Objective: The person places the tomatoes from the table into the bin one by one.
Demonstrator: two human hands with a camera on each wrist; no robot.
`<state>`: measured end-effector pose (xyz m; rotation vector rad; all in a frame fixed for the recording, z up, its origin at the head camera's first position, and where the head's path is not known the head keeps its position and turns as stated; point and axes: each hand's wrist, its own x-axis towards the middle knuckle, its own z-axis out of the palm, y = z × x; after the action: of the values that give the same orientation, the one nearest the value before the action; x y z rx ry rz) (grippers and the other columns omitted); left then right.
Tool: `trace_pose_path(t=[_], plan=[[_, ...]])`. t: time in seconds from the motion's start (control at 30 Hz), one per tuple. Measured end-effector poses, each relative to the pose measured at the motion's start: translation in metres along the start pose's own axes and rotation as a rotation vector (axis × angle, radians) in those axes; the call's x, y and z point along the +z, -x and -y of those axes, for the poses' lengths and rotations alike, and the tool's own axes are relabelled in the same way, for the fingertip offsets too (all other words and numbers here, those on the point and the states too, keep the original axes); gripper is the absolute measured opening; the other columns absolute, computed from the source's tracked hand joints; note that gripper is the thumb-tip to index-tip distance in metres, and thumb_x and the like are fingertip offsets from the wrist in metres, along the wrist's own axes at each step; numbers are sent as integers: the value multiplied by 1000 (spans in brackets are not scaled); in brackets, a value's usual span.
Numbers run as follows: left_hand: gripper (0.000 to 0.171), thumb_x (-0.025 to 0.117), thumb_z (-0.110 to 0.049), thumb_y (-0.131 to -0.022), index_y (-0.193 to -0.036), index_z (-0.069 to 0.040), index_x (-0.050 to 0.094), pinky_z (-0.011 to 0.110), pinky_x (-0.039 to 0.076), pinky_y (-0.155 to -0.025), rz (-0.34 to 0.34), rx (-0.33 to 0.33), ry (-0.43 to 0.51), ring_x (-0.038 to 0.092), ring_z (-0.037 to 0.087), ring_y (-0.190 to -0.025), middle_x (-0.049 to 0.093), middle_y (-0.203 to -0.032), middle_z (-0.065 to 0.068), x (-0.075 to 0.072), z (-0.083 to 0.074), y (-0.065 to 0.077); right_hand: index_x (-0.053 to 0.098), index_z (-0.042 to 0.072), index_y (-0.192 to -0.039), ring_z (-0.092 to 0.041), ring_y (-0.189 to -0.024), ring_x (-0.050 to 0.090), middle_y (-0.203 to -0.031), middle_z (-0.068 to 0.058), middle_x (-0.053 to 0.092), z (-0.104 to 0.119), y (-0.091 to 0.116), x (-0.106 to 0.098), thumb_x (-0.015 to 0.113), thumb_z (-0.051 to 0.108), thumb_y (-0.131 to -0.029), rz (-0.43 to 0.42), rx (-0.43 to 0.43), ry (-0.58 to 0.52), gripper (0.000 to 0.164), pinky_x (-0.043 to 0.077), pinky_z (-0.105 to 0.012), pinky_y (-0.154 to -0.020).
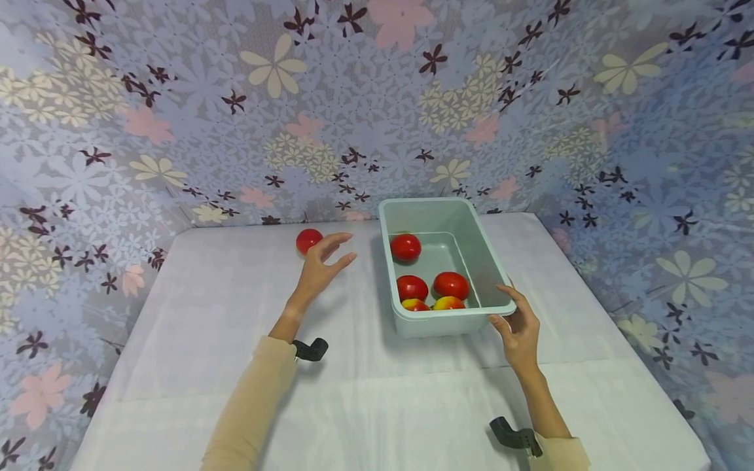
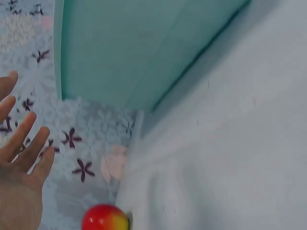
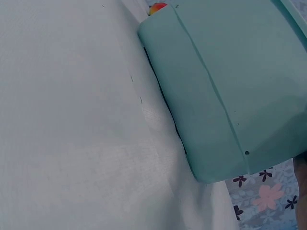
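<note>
My left hand (image 1: 318, 268) hovers over the table with its fingers spread and nothing in its grasp. Just behind it lies a round red fruit (image 1: 309, 241), apple-like; the left wrist view shows a red and yellow fruit (image 2: 105, 218) near that hand. With my right hand (image 1: 520, 330) I grip the near right corner of a pale green plastic bin (image 1: 453, 322), the fingers at the side rim and the thumb at the front. Inside are several shiny fruits, among them a red one (image 1: 406, 247) and a yellow-red one (image 1: 449, 303) partly hidden by the front rim.
A white cloth (image 1: 377, 412) covers the table. Floral fabric (image 1: 365, 104) hangs behind it and along both sides. The bin stands right of the middle, near the back edge. Each wrist wears a black camera mount (image 1: 312, 350).
</note>
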<state>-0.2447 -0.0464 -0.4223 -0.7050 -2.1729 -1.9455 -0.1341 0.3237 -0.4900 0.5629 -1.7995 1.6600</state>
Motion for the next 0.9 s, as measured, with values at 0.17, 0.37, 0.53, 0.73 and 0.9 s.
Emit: trace_pose_path(t=[0.17,0.37,0.53,0.73,0.9], plan=[[39,68,-2,-89,-126,9,58,54,36,-112,-44,5,-58,50,40,-127,57,-129,28,-12,8,0,45,-24,-127,-20,-129,51,-144,-29,45,1,0,0,65,-16,-82,-7,-1,-7,50,51,-16,-93],[38,68,-5,-90,-125,6,60,57,38,-110,-68,10,-124,51,40,-126,58,-128,28,-19,13,0,45,-23,-127,-20,-131,49,-144,-30,43,1,0,1,65,-17,-81,-11,12,-7,51,50,-17,-95],[39,69,-8,-90,-126,4,61,54,34,-114,-50,-37,-157,48,37,-130,58,-131,25,-22,17,-1,45,-22,-127,-20,-131,49,-145,-32,42,1,0,0,64,-19,-79,-21,15,-2,52,50,-17,-94],[33,72,-11,-88,-119,-2,67,58,37,-109,-128,-59,-222,52,36,-127,63,-127,20,-26,48,-10,45,-23,-127,-19,-128,52,-143,-32,44,1,1,0,65,-20,-79,-24,9,0,52,51,-15,-91],[29,72,-6,-86,-114,0,69,52,46,-104,-271,-37,-259,57,34,-120,66,-123,18,-34,76,-19,45,-25,-124,-19,-113,58,-136,-23,53,2,-1,-3,67,-16,-80,-9,26,-84,50,53,-15,-84]])
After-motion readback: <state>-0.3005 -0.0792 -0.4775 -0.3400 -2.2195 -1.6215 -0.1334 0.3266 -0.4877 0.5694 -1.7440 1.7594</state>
